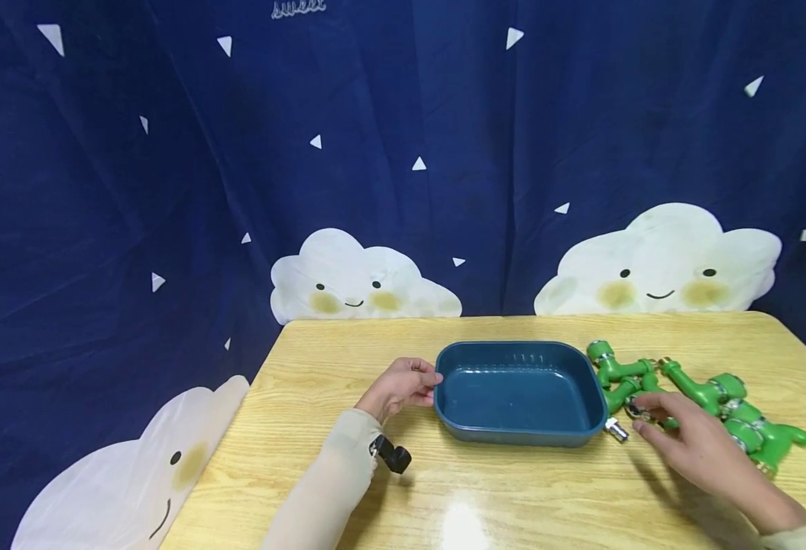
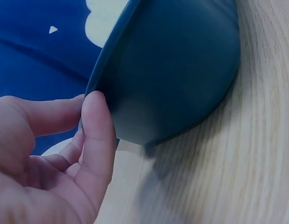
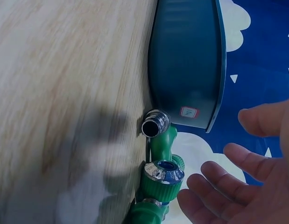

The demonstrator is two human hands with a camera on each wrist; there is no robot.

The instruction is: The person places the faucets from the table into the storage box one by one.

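Observation:
A dark teal plastic tray (image 1: 513, 401) with a raised rim sits on the wooden table. My left hand (image 1: 403, 384) pinches its left rim between thumb and fingers; the left wrist view shows the fingertips on both sides of the tray wall (image 2: 177, 70). To the right of the tray lie several green taps (image 1: 708, 393) with metal fittings. Over the nearest of them hovers my right hand (image 1: 701, 443), thumb and fingers spread and holding nothing. In the right wrist view, a tap's chrome nozzle (image 3: 156, 123) and silver-topped green collar (image 3: 164, 175) are beside these fingers.
The light wooden table (image 1: 513, 496) ends at a dark blue curtain (image 1: 409, 114) printed with clouds and triangles. A small label (image 3: 189, 112) is stuck on the tray's end wall. A black clip-like piece (image 1: 390, 454) sits at the left wrist.

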